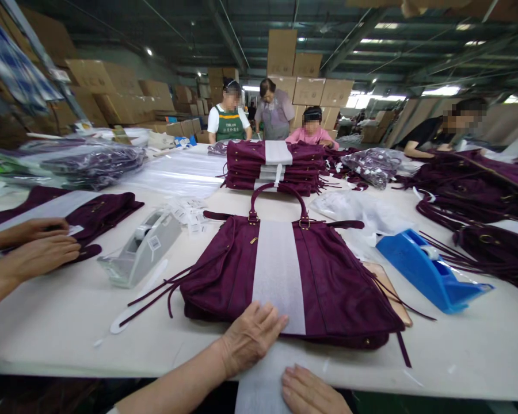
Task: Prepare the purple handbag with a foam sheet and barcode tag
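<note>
A dark purple handbag [216, 276] lies flat in front of me, its handle [280, 188] pointing away. A wide white strip of wrapping sheet [278, 270] runs down its middle and continues past the near table edge. My left hand [255, 333] rests on the bag's lower edge and the strip, fingers slightly bent and lying on top. Nearer to me, my right hand [313, 392] is on the strip's loose end, fingers together at its right side. Its thumb is hidden, and the frame's lower edge cuts it off.
Grey tape dispenser [144, 247] to the left, blue tape dispenser [431, 270] and phone [388, 293] to the right. Wrapped purple bags [246, 164] are stacked ahead. A co-worker's hands [43, 247] touch another bag [107, 210] at left. Several people stand across the table.
</note>
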Action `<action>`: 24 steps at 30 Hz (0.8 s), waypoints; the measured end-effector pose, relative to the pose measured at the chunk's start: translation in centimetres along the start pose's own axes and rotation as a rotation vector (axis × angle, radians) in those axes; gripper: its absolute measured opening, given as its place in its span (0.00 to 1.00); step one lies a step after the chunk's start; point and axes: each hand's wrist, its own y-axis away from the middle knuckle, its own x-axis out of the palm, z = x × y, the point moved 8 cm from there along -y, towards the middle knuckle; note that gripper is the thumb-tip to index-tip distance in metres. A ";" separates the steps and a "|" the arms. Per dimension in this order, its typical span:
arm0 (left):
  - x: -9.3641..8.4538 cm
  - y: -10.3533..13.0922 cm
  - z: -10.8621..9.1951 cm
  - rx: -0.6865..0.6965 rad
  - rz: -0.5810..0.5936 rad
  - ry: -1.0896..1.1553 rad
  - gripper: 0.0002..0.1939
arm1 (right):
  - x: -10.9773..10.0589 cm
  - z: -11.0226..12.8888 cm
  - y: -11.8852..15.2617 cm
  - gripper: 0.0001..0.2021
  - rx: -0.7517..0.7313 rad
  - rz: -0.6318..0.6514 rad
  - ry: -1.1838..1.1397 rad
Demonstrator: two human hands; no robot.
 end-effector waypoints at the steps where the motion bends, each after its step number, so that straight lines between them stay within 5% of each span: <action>1: 0.3 0.0 -0.1 0.011 0.030 0.032 0.18 | -0.2 -0.3 0.0 0.12 0.018 -0.025 -0.014; 6: 0.6 0.2 1.0 -0.037 0.240 0.328 0.17 | -2.1 -3.9 -1.6 0.15 0.186 -0.146 -0.148; 12: -0.9 1.1 4.1 -0.339 0.367 0.877 0.30 | 0.7 -12.0 -1.8 0.21 0.967 0.082 -0.520; 14: -0.7 1.1 5.0 -0.474 0.373 0.935 0.27 | 2.0 -13.3 -1.1 0.21 1.110 0.106 -0.553; 18: 1.4 1.8 6.8 -0.902 0.385 0.963 0.04 | 4.7 -14.8 -0.1 0.20 1.194 0.236 -0.541; 21: 2.8 2.4 7.3 -1.060 0.308 0.965 0.03 | 6.0 -15.5 0.0 0.18 1.190 0.322 -0.519; 24: 2.9 3.0 7.7 -1.028 0.093 0.847 0.17 | 6.9 -15.8 -0.1 0.17 1.200 0.429 -0.448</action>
